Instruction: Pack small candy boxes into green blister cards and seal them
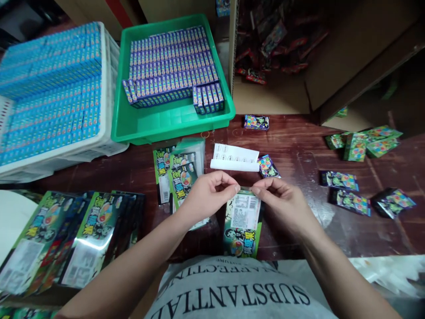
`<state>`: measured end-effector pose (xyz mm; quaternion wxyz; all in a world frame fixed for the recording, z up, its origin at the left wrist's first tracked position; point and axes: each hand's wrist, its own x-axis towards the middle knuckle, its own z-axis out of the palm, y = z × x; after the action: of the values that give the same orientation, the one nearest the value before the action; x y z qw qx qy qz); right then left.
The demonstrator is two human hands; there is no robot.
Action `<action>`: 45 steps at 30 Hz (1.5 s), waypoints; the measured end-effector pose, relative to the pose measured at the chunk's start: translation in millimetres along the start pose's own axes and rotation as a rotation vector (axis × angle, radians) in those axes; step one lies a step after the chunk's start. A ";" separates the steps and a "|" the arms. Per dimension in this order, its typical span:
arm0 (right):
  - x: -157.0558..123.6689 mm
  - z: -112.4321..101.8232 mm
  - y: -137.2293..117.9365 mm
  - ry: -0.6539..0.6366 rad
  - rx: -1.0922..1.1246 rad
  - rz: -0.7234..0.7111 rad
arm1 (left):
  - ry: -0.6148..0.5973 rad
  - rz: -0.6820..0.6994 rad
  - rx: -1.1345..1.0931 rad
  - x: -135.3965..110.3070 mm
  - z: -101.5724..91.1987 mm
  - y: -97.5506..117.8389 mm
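Note:
My left hand and my right hand both pinch the top edge of a green printed packet with a white barcode label, held over the dark wooden table. Fingers of both hands are closed on that top edge. Just beyond the packet lies a white sticker strip and a small colourful candy box. A loose pile of flat empty packets sits to the left of my left hand.
A green tray holds rows of purple small boxes; a white crate at left holds blue ones. Filled packets are stacked at lower left. Loose candy boxes and green boxes lie right. Cardboard boxes stand behind.

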<state>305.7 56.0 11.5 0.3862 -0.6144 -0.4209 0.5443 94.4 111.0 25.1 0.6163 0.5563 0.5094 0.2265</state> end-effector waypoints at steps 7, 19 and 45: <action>3.5 -25.7 -1.0 -0.248 -0.093 -0.092 | -0.140 0.176 0.076 4.8 -16.4 -1.8; 169.2 42.4 -48.8 -0.290 -1.050 -0.685 | -0.057 0.325 0.656 40.8 -23.1 -21.1; 174.1 48.0 -25.4 -0.188 -1.013 -0.663 | -0.064 0.261 0.684 48.0 -24.9 -22.8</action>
<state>264.9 228.8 -29.9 0.1561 -0.5072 -0.8284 0.1792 84.1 156.6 -10.4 0.3762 0.7972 0.4610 0.1021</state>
